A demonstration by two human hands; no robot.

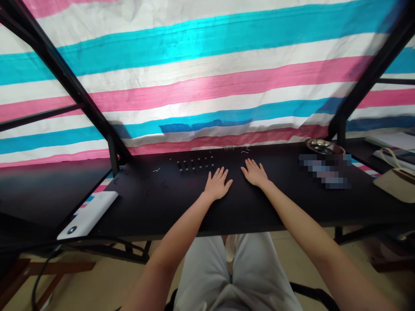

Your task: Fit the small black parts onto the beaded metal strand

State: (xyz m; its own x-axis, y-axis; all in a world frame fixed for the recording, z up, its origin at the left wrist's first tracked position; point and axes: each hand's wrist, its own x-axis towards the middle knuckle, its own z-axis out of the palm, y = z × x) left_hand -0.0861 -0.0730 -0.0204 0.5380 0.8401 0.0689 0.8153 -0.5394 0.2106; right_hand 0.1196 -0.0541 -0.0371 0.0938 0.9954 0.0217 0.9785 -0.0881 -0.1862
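Note:
My left hand lies flat on the black table, palm down with fingers spread. To its right, my right hand also rests palm down on the tabletop, fingers apart. Neither holds anything. Just beyond my left fingertips stands a row of several small dark cylindrical pieces with lighter ends; their exact kind is too small to tell. Farther back, near the table's rear edge, is a tight row of tiny light pieces. Thin white scraps lie past my right fingertips, and another white scrap lies to the left.
A white device with a round dark spot sits at the table's left edge. At the back right is a shiny metal bowl, with a blurred-out patch before it. A beige pouch lies far right. Black frame bars and a striped sheet rise behind.

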